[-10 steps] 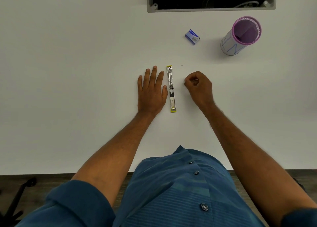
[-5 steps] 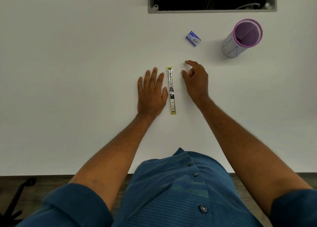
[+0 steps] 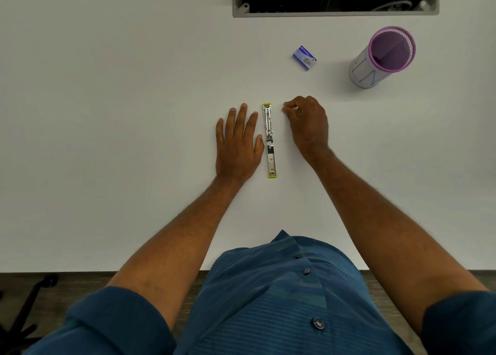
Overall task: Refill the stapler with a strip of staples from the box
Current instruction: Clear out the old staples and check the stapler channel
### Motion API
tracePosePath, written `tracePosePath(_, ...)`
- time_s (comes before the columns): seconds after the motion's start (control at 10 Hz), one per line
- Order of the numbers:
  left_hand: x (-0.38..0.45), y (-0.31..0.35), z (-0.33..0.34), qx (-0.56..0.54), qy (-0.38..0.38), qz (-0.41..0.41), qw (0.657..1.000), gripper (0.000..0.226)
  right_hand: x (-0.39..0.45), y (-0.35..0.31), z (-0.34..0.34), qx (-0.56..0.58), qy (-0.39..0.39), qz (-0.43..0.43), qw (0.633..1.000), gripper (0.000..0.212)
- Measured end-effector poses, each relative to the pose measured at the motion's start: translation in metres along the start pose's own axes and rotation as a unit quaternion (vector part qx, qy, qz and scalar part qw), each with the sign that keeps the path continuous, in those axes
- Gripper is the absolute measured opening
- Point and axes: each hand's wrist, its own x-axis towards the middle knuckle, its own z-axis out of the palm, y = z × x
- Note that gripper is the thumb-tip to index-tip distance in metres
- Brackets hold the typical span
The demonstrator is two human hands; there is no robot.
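The stapler (image 3: 269, 140) lies opened out flat on the white table (image 3: 120, 113), a silver strip with yellow ends pointing away from me. My left hand (image 3: 237, 142) rests flat on the table just left of it, fingers apart, thumb beside the hinge. My right hand (image 3: 306, 123) sits just right of the stapler's far half, fingers curled, thumb and fingertips pinched together at the table surface. Anything between them is too small to see. The small blue staple box (image 3: 304, 57) lies farther back on the right, apart from both hands.
A white pen cup with a purple rim (image 3: 382, 56) stands at the back right. A grey-framed cable opening (image 3: 239, 12) is cut into the table's far edge. A dark chair base (image 3: 29, 303) shows on the floor at the lower left.
My right hand reached forward with fingers spread to a spot beside the stapler's far end, then closed into a pinch there. My left hand and the stapler stayed put.
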Motion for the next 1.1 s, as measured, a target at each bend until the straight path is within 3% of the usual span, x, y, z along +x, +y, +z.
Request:
tracePosePath(0.4,0.0,0.001,-0.001,-0.009,-0.004,0.001,1.0,0.053,-0.009,-0.002,0.0,-0.047,0.002,-0.029,0.998,0.017)
tracePosePath(0.6,0.0,0.0,-0.001,-0.005,-0.006,-0.002,1.0,0.053,-0.007,0.003,-0.005,-0.008,-0.072,-0.04,0.997,0.016)
tracePosePath(0.7,0.0,0.0,0.0,-0.006,-0.011,-0.001,1.0,0.053,-0.002,0.004,-0.016,0.071,-0.1,0.015,0.992,0.017)
tracePosePath(0.8,0.0,0.001,-0.002,-0.016,-0.021,-0.006,1.0,0.053,-0.004,0.004,-0.029,0.204,-0.097,0.151,0.962,0.016)
tracePosePath(1.0,0.004,0.002,-0.007,-0.068,-0.022,-0.024,0.997,0.047,-0.013,0.002,-0.057,0.369,-0.1,0.242,0.892,0.022)
tracePosePath(1.1,0.016,0.017,-0.015,-0.21,0.015,-0.131,0.969,0.042,-0.011,0.002,-0.089,0.394,-0.094,0.236,0.883,0.017)
